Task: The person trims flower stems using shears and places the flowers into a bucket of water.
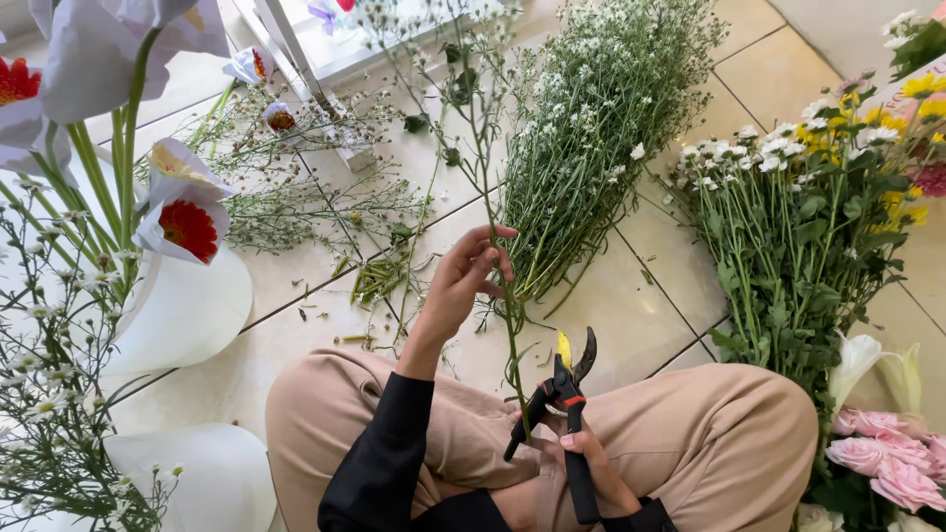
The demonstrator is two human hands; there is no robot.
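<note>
Two hands busy — our left hand (463, 281) pinches a thin green flower stem (505, 296), our right hand (581, 463) grips black-handled pruning shears (564, 394) — blades apart.

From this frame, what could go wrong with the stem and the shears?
1. The pruning shears in the right hand stand open right beside the stem and close to that hand's own fingers, so a nick seems possible.
2. The left hand pinches the long thin stem only at mid-height; its flowering top may flop or snap.
3. Cuttings litter the tiled floor, a likely slip hazard.
</note>
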